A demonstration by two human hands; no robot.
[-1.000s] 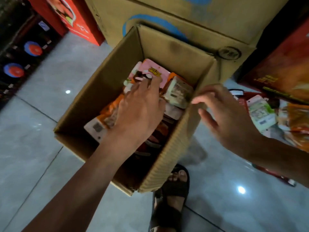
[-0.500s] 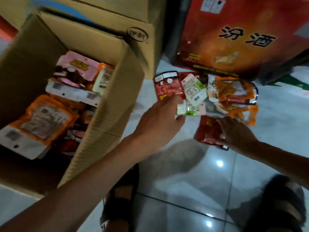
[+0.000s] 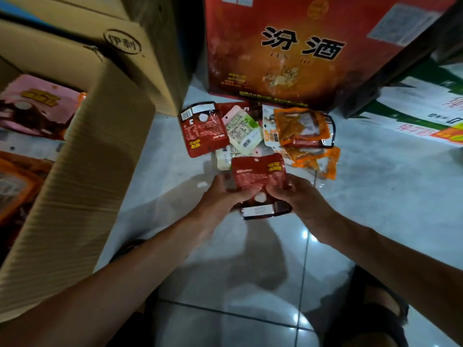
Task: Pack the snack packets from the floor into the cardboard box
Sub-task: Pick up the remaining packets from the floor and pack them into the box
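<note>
red packet (image 3: 259,175): flat glossy foil, yellow print, held just above floor (image 3: 375,196) | left grip (image 3: 220,199), right grip (image 3: 298,194): both curled round its lower edge | loose packets (image 3: 240,131): heaped on shiny tiles beside corrugated cardboard box (image 3: 87,184)

Outside the box I count two red packets (image 3: 204,128), two orange packets (image 3: 300,126), two green-and-white packets (image 3: 241,131), two cardboard boxes (image 3: 87,184), one red carton (image 3: 300,46).

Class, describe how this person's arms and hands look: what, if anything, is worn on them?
The left hand and right hand are ungloved; no watch, band or ring shows. The left forearm and right forearm are bare, no sleeves in view.
</note>
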